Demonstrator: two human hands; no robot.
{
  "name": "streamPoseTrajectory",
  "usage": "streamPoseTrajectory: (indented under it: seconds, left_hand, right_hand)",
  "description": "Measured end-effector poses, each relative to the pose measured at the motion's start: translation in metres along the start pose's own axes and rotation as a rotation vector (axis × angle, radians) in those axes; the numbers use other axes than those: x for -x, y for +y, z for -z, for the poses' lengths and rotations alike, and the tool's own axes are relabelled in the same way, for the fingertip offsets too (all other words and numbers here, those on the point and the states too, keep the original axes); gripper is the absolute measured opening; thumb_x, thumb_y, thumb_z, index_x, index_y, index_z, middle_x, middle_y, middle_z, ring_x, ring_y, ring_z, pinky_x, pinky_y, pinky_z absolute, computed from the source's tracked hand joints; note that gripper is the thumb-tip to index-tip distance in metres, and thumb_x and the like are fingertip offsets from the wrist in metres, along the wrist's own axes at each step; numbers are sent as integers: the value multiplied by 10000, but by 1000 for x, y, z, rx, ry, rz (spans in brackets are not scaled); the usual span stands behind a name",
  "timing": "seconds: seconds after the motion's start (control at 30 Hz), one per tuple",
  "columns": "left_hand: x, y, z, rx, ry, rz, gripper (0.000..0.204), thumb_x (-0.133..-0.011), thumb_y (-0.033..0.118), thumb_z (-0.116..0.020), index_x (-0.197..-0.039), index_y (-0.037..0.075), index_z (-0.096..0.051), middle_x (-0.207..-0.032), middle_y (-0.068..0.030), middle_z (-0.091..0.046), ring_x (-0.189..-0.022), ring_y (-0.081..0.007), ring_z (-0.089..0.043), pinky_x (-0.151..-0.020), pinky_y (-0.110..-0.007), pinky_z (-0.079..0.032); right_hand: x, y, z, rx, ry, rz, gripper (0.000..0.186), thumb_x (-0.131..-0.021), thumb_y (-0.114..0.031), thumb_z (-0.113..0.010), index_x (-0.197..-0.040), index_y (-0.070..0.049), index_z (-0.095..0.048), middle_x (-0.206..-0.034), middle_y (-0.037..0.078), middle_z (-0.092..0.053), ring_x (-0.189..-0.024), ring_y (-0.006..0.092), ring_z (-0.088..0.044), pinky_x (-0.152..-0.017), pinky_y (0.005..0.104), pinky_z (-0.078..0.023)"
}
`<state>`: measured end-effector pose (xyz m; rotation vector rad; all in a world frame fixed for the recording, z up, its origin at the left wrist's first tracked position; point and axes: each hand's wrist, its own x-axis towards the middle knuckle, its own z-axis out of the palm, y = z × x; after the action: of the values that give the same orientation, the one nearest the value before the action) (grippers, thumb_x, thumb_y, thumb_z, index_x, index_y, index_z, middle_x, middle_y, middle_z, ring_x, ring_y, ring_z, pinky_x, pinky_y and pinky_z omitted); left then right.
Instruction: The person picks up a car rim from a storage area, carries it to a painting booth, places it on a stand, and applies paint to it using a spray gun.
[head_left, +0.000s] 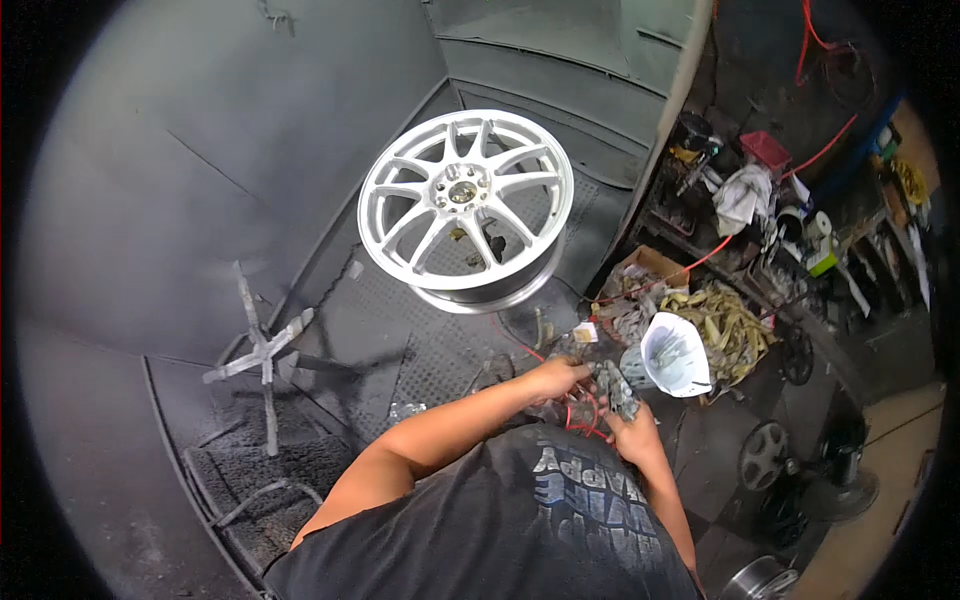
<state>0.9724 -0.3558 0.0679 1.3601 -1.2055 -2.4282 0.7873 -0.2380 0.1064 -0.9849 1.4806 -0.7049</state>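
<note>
My left hand (557, 382) and my right hand (630, 430) are both closed on a grey, paint-spattered spray gun (614, 390) in front of my body, with a red hose (585, 424) hanging beneath it. Beside the gun, a cup with a white cone-shaped paper top (675, 352) has grey liquid or stain inside; whether a hand touches it I cannot tell. Above my hands, a silver multi-spoke wheel rim (522, 265) lies face up on a support hidden below it.
A grey cross-shaped stand (264, 352) is at left beside grey booth walls (150, 200). At right are a cluttered rack (790, 240), a box with yellowish crumpled material (727, 322), red hoses and darker wheels (765, 450). A grey textured mat (350, 330) covers the floor under the rim.
</note>
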Motion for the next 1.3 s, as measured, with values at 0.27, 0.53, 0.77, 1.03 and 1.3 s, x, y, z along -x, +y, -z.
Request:
streamPoseTrajectory:
  seconds: [0.27, 0.53, 0.77, 1.03, 1.3]
  left_hand:
    - [-10, -52, -67, -72, -21, 229, 396, -1033, 347, -401, -1098, 16, -606, -950, -102, -665, -749, -202, -617, -593, -351, -509]
    - [-10, -49, -74, -138, 25, 180, 426, -1034, 344, -406, -1276, 13, -522, -1168, -162, -654, -926, -287, -663, -709, -425, -537]
    - [-1, -44, -40, -54, 78, 104, 364, -1015, 243, -491, -1306, 25, -475, -1025, -134, -674, -807, -215, -643, -656, -325, -520]
    - [0, -20, 34, 41, -258, 64, 171, -1007, 208, -540, -1060, 54, -593, -681, 9, -538, -540, -85, -466, -501, -241, -374]
    - [52, 8, 106, -227, -491, -113, 290, -998, 273, -554, -1100, 16, -641, -918, -50, -695, -755, -121, -614, -679, -266, -495]
  right_hand:
    - [53, 65, 13, 184, 62, 52, 258, -887, -206, -656, -1048, -5, -674, -973, 210, -699, -909, 357, -676, -821, 421, -509]
    - [61, 49, 19, 145, 142, 119, 248, -865, -170, -658, -1017, 26, -661, -936, 239, -684, -912, 373, -661, -808, 433, -503]
    - [41, 54, 7, 151, 64, 180, 230, -891, -129, -640, -1078, 5, -628, -799, 114, -669, -734, 186, -639, -670, 354, -502]
    - [32, -10, 5, 99, -56, 198, 269, -877, -145, -638, -1111, -12, -647, -996, 160, -685, -898, 257, -661, -842, 372, -506]
    - [14, -145, -15, -167, 20, 80, 365, -920, -111, -622, -1263, -2, -568, -1030, 79, -680, -746, 125, -632, -565, 272, -551]
